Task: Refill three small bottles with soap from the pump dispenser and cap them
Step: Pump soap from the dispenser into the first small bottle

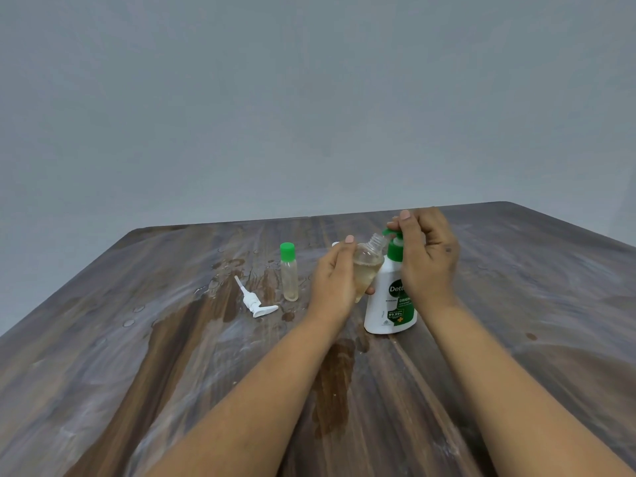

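1. Head view: the left hand [335,280] grips an uncapped clear bottle [367,266], its fingers curled round the body. The bottle is tilted, its threaded neck pointing up and right, just beside the dispenser's green pump head. Pale liquid shows inside it.
2. The right hand [426,256] is over the dispenser [389,304]; its fingers curve down loosely and the fingertips touch the green pump top. Whether they press it I cannot tell.
3. The dispenser, white with a green label, stands upright on the bench [172,373], right of centre, between the two hands.
4. Left of the left hand stands a slim bottle [289,275] with a green cap, upright, with some pale liquid in it.
5. Further left, a white pump part [254,301] lies flat on the bench, near the slim bottle but apart from it.
6. Wet patches and drops mark the wood around these things.
7. A small white thing peeks out behind the left hand's fingers; too hidden to name.
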